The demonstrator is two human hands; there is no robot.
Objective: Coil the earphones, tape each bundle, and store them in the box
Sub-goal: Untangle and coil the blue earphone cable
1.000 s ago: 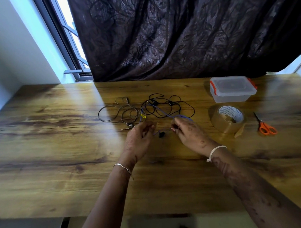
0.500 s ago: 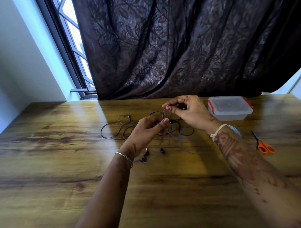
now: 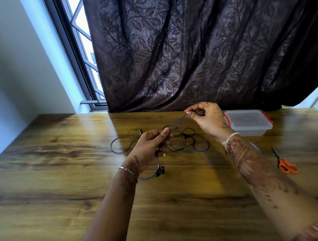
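Far left, a window with a dark frame. Next to it, a big dark curtain with leaf shapes, hanging down to the back edge of a brown wooden surface

On the surface, the black cords, spread out from a round loop left of the middle to a messy tangle under and between both hands

Just right of that loop, the left hand, held a bit above the wood, grip closed on the purple cord with thumb and fingers pinched together. A thin bracelet on the wrist. Below this hand, two dark earbuds at the end of the purple cord, down close to the wood; hard to tell if touching it. A tiny yellow bit just beside the hand

From the left hand, the purple cord pulled tight, going up and to the right into the right hand. Right hand higher and farther back, grip pinching the cord between thumb and first finger, other fingers curled. More purple cord lying loose on the right side of the tangle

Right of that hand, near the curtain, the box: clear plastic, lid on, orange clips at the sides, apart from the cords

Farther right and nearer, small scissors with orange handles, lying flat, well apart from the box
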